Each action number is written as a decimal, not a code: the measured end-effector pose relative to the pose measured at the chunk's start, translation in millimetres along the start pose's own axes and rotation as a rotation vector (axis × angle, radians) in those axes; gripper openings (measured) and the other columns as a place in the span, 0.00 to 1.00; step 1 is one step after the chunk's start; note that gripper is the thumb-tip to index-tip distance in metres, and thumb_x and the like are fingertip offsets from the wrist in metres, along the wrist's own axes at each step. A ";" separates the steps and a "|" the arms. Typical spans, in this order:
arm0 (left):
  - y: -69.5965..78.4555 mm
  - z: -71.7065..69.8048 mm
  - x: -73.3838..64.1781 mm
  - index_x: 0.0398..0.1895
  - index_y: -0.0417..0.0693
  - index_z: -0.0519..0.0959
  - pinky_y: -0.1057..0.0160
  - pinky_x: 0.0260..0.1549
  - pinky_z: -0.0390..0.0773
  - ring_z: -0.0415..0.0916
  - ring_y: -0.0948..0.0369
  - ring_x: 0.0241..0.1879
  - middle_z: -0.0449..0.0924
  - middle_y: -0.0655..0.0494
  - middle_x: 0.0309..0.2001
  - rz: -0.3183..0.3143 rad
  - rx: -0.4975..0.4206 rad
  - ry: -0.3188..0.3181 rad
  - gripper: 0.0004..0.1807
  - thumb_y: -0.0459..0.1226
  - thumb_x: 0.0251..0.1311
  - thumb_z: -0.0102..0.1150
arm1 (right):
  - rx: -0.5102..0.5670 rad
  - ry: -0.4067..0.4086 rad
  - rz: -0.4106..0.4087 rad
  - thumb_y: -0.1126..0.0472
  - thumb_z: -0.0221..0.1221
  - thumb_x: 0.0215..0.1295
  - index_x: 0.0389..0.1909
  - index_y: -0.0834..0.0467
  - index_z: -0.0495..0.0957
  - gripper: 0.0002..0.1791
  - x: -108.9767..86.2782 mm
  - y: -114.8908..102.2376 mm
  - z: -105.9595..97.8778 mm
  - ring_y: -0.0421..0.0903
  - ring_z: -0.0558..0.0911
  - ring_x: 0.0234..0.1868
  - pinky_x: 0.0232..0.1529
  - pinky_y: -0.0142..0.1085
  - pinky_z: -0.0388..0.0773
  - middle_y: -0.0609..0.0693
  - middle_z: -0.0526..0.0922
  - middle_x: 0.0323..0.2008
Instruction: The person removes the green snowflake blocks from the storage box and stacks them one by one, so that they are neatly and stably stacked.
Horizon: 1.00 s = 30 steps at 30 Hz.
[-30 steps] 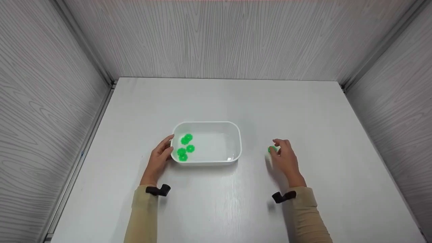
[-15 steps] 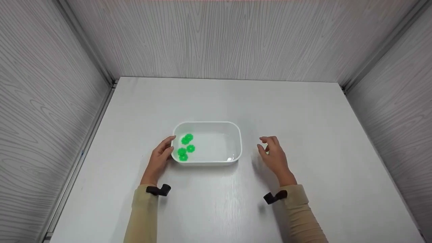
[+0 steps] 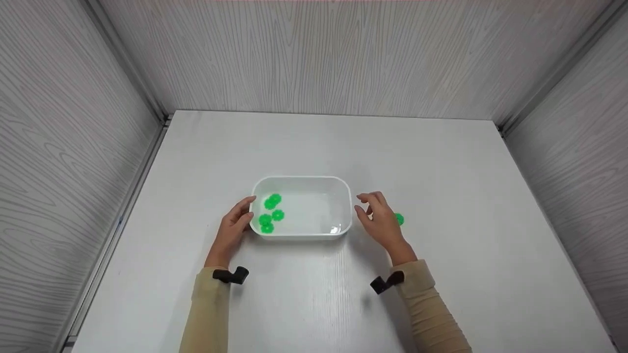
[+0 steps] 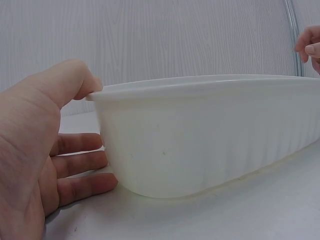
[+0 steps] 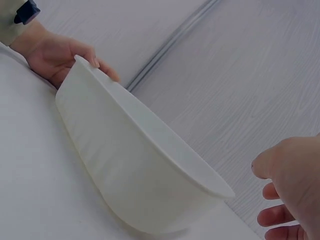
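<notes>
Find the tub sitting on the desk, with five green discs inside toward the left and one loose disc outside, partly hidden by the right hand. Note the left hand gripping the left end at rim and wall, and the right hand just beside the opposite end, fingers loosely bent, thumb apart, holding nothing. Steady the tub with light pressure (likely to flex under a hard squeeze, judging by the plastic look). If taking the right rim, match the left hold in height and avoid brushing the loose disc.
</notes>
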State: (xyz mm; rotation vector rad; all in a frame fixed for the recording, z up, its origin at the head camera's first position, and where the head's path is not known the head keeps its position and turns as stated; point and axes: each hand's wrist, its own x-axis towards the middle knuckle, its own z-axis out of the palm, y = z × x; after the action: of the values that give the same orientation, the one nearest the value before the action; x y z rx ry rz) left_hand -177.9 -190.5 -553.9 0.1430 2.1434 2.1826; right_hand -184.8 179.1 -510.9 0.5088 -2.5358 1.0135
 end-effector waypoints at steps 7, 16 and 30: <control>-18.3 -2.8 4.2 0.63 0.56 0.69 0.64 0.39 0.75 0.70 0.50 0.50 0.70 0.42 0.58 0.020 0.017 0.033 0.21 0.40 0.67 0.50 | -0.019 -0.055 -0.027 0.60 0.58 0.63 0.48 0.58 0.75 0.13 7.3 -14.9 11.7 0.43 0.74 0.31 0.26 0.34 0.71 0.49 0.73 0.41; -20.8 -5.3 6.0 0.63 0.57 0.70 0.64 0.41 0.74 0.69 0.52 0.52 0.70 0.47 0.59 0.007 0.025 0.045 0.21 0.41 0.66 0.51 | -0.003 -0.103 -0.069 0.61 0.57 0.64 0.48 0.59 0.75 0.13 15.8 -30.3 30.3 0.44 0.75 0.31 0.28 0.33 0.73 0.49 0.73 0.41; -20.7 -2.8 6.7 0.64 0.54 0.69 0.64 0.38 0.76 0.71 0.49 0.50 0.70 0.44 0.58 0.007 0.036 0.044 0.21 0.37 0.67 0.49 | 0.008 -0.171 -0.205 0.59 0.56 0.65 0.48 0.59 0.74 0.13 24.0 -49.1 58.2 0.42 0.75 0.31 0.28 0.34 0.72 0.49 0.73 0.42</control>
State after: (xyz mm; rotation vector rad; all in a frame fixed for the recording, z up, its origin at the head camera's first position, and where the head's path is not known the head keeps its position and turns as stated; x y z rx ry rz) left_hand -185.1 -192.1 -574.5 0.1064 2.2100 2.1717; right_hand -194.9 99.9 -510.9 0.8724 -2.5594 0.9406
